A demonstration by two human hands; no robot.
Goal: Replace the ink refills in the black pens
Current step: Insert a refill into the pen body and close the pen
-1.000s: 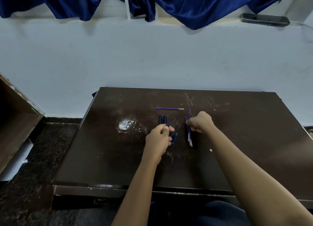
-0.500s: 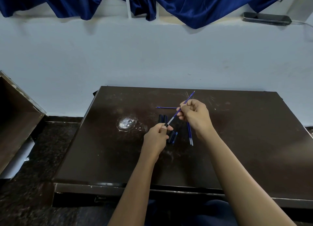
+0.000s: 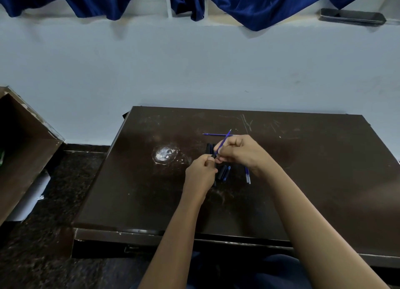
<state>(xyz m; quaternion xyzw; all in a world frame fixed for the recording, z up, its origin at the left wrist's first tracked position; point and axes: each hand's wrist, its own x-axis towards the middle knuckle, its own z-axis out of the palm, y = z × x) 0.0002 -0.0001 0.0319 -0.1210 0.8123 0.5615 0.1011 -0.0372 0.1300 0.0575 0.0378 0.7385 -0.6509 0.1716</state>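
My left hand (image 3: 200, 171) grips a black pen barrel (image 3: 214, 155) above the dark table (image 3: 313, 180); most of the barrel is hidden in the fist. My right hand (image 3: 240, 151) pinches a thin blue refill (image 3: 225, 139), whose lower end meets the barrel's open end while its upper end points up and away. Black pen parts (image 3: 223, 172) lie just right of my left hand, and more black pens (image 3: 209, 148) lie behind the hands. Spare blue refills (image 3: 247, 176) lie under my right wrist. One more refill (image 3: 211, 134) lies crosswise farther back.
A pale worn spot (image 3: 163, 155) marks the table left of the hands. A brown wooden box (image 3: 23, 150) stands at the left on the dark speckled floor. The pale wall and blue curtains (image 3: 249, 5) rise behind the table.
My right hand picked a refill from the spare pile, lifted it and brought it down to the barrel in my left hand. The hands have closed together.
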